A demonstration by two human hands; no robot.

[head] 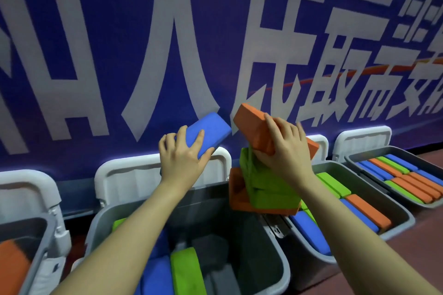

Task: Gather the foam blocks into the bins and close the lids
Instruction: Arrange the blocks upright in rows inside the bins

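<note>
Midway through gathering. Left hand (182, 163) gripping a blue block (206, 135), raised above the near bin (275, 254); right hand (285, 153) clamped on the top orange block (251, 127) of a mixed orange-and-green stack (261, 189), held up between the near bin and the next bin (402, 218). Near bin only partly filled: blue and green blocks standing at the bottom, much grey floor showing. Next bin well stocked with green, orange and blue blocks; far bin (354, 159) packed in neat rows, apparently full. Left bin (45, 242) holding at least one orange block, rest cut off. All visible lids (124, 175) upright against the wall, none closed. Remaining, by judgement: lowering both loads, any blocks outside view, then every lid. Banner (72, 31): large white Chinese characters on blue, "人民" legible; others cropped or blurred.
</note>
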